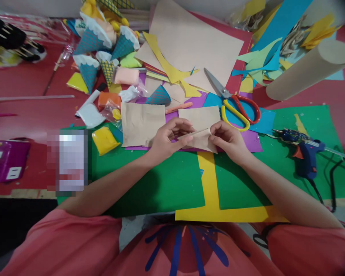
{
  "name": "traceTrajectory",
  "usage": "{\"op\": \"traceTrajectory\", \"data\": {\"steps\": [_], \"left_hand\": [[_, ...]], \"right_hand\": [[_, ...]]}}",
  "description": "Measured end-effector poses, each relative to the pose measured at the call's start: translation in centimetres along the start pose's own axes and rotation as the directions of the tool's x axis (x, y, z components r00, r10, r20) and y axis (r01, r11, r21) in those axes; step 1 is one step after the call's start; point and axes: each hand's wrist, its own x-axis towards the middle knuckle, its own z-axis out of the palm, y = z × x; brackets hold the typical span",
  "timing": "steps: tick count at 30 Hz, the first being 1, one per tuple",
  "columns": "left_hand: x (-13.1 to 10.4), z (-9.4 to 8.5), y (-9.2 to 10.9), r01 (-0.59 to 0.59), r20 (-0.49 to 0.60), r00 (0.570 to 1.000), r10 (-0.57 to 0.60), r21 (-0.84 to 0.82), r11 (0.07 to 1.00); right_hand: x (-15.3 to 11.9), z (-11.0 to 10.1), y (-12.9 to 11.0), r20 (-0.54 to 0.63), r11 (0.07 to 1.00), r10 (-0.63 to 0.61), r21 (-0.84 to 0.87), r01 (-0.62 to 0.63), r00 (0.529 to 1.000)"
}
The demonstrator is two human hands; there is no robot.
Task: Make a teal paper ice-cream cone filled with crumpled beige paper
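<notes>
Between my two hands is a piece of brown kraft paper [199,138] with a fold along its upper edge. My left hand [172,136] grips its left end, thumb in front and fingers curled behind. At the right end, the thumb and fingertips of my right hand [225,138] pinch the fold. Behind it lies another brown paper piece [199,115] with a zigzag edge; whether the two are joined I cannot tell. A flat brown paper bag [142,122] rests just left of my left hand. Scissors [232,103] with red and yellow handles lie open beyond my right hand.
A blue glue gun [307,153] with its cord lies at right on green sheets [161,184]. A cardboard tube [307,73] leans at the back right. Patterned paper cones [87,71], clay packets [105,140] and a pixelated object [71,161] occupy the left.
</notes>
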Motion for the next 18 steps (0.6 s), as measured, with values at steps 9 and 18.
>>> {"op": "traceTrajectory", "data": {"steps": [9, 18], "left_hand": [[-0.13, 0.04, 0.18, -0.036, -0.013, 0.999, 0.038, 0.13, 0.991], [-0.16, 0.16, 0.32, 0.039, 0.08, 0.996, -0.05, 0.125, 0.991]], "right_hand": [[-0.1, 0.15, -0.3, 0.025, 1.0, -0.008, -0.01, 0.008, 1.0], [-0.23, 0.23, -0.01, 0.005, 0.998, 0.06, 0.007, -0.06, 0.998]]}}
